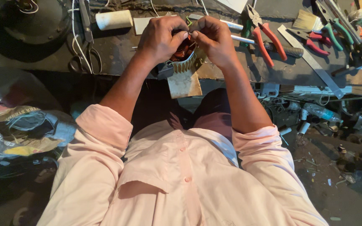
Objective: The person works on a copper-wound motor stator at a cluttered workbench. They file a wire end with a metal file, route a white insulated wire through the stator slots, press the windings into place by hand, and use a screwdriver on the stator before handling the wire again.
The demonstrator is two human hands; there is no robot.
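My left hand [161, 38] and my right hand [214, 39] meet over a small round motor stator [184, 62] with copper windings and a ribbed metal rim, at the near edge of the dark workbench [118, 52]. Both hands pinch thin copper wire at the top of the windings, fingertips almost touching. The stator rests on a tan piece of card [185, 83] that hangs over the bench edge. My rolled pink sleeves fill the foreground.
Red-handled pliers [267, 39], green-handled pliers [332, 33], a paintbrush [306, 20], a metal ruler [311, 60] and a screwdriver lie to the right. Scissors [84, 54], a white roll [114, 19] and a dark round housing [34, 25] lie left. Bags and scrap litter the floor.
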